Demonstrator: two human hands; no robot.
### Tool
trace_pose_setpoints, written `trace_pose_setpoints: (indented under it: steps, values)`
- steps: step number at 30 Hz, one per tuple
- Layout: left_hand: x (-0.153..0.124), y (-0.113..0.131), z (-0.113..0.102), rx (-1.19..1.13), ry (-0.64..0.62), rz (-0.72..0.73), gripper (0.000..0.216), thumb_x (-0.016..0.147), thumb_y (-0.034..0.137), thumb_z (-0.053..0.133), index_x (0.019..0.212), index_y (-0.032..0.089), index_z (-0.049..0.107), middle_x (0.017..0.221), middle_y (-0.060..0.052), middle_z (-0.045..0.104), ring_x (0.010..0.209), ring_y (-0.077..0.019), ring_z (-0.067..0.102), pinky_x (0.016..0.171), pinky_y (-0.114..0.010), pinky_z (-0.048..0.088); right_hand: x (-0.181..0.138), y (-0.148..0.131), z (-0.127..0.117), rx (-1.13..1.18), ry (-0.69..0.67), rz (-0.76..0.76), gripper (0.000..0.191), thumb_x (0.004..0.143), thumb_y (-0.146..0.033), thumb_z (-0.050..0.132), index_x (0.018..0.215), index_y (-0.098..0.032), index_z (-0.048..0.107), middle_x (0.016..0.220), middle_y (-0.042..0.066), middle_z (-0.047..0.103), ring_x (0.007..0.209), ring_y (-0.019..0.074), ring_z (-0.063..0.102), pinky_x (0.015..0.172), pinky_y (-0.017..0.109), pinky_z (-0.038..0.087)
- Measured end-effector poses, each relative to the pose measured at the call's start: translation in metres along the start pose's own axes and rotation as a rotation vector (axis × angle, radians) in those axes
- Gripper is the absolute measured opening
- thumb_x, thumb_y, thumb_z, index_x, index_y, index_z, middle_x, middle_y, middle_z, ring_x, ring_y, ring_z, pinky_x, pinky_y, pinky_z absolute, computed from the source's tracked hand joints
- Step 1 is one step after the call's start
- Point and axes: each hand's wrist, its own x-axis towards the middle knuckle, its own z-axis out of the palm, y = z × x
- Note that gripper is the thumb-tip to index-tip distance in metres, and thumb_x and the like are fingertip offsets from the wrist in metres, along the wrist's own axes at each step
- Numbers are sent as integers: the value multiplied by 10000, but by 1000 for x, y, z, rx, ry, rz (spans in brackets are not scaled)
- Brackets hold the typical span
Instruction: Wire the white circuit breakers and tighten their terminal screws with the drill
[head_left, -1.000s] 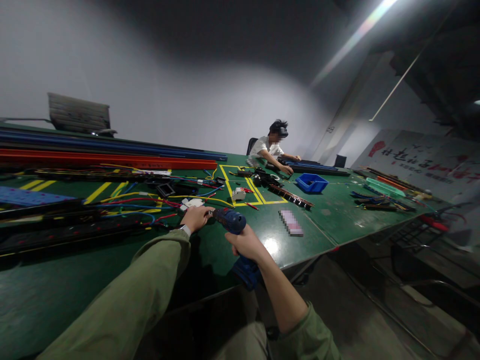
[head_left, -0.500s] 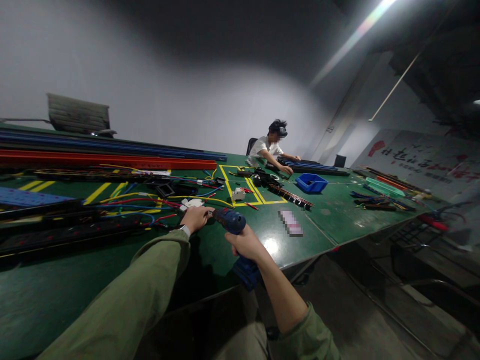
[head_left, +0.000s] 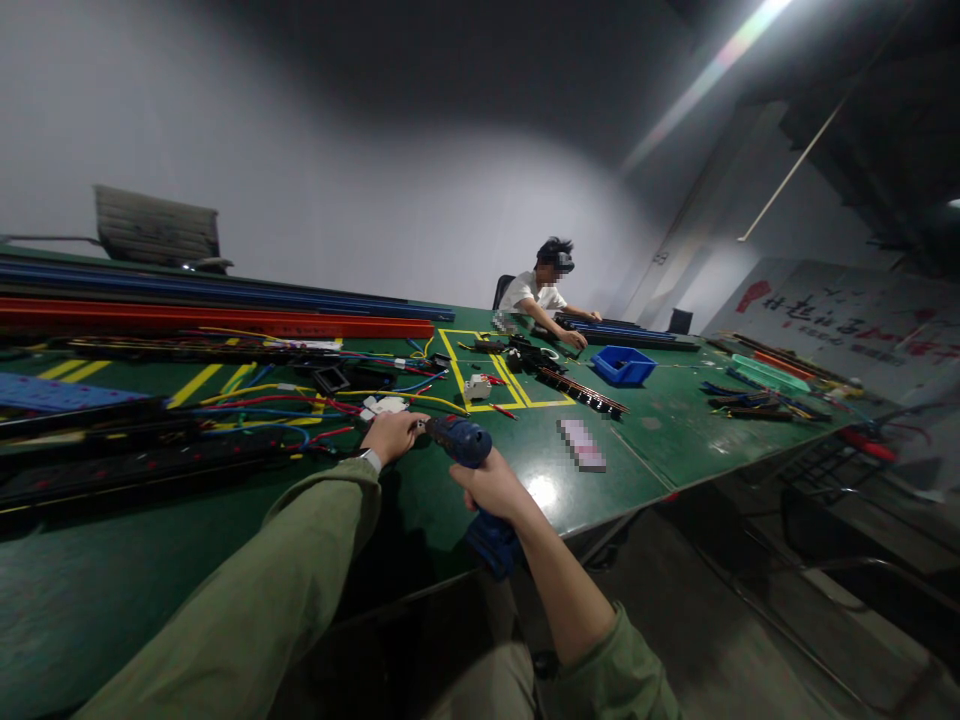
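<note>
My right hand (head_left: 496, 487) is wrapped round the grip of a blue cordless drill (head_left: 466, 442), whose nose points left over the green table (head_left: 450, 500). Curled at the drill's tip is my left hand (head_left: 391, 434), fingers closed around its front end; what they pinch is hidden. Just beyond that hand lie white connector pieces (head_left: 384, 405) and a tangle of red, blue and yellow wires (head_left: 277, 402). Both my sleeves are olive green.
Long red and blue rails (head_left: 217, 322) run along the table's far left. A white breaker (head_left: 477, 388) sits in a yellow-taped square, a blue bin (head_left: 622, 366) further right. Another person (head_left: 541, 292) works at the far end. The table's edge drops off to the right.
</note>
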Motion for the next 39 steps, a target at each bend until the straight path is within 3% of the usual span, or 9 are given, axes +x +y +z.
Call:
trace_pose_setpoints:
  steps: [39]
  values:
    - [0,0,-1,-45,-4,-3,391,895,389,474,1244,335,642,1098,-58,724,1044,-247,636,931,-351,421,0,-2,-1,3,-33,7,203,780,-211,553,977,-166,551,462,-89,465,376,107,485,400,198,375]
